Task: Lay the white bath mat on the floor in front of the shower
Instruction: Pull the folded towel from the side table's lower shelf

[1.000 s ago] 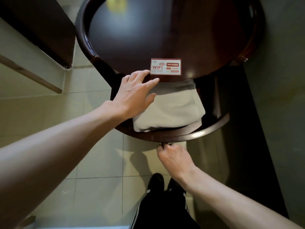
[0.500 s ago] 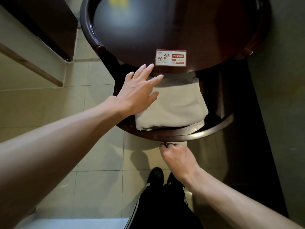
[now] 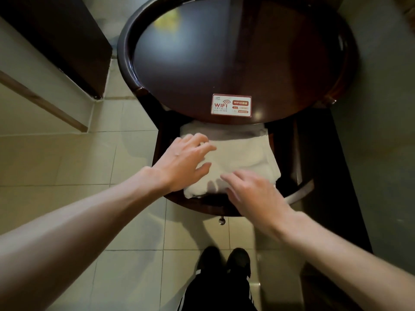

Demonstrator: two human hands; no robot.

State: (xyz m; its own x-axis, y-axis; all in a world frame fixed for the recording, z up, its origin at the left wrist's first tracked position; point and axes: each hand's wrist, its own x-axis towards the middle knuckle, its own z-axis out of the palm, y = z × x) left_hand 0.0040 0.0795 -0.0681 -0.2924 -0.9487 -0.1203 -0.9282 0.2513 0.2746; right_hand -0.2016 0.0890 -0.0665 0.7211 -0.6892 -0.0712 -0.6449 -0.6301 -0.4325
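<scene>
At the far left a dark cabinet (image 3: 56, 41) stands against the wall, and pale tiled floor (image 3: 67, 158) runs from its foot toward the middle of the view. The left hand (image 3: 184, 162) reaches in over that floor and lies palm down on the left part of the white bath mat (image 3: 244, 153). Its fingers are spread and only lightly bent, resting on the cloth and not closed round it. The mat is folded into a thick pad and sits in the open drawer (image 3: 301, 191) beneath the round table (image 3: 224, 52). The mat's far edge is tucked under the tabletop, just below the WiFi card (image 3: 231, 104). A small knob (image 3: 221, 220) hangs under the drawer's front rim, above the person's dark shoes (image 3: 224, 261). Further right, the right hand (image 3: 253, 194) is over the near right part of the mat, fingers stretched forward and apart. It is blurred, so whether it touches the cloth or hangs just above cannot be told, and it grips nothing. The step in hand looks like the pick-up, and the task is barely begun, since the mat is neither lifted nor unfolded. Next, both hands probably need to curl under the pad's near edge or sides and draw it toward the person. It must clear the tabletop overhang before it rises. No shower is in view, so the carry calls for turning away from here.
</scene>
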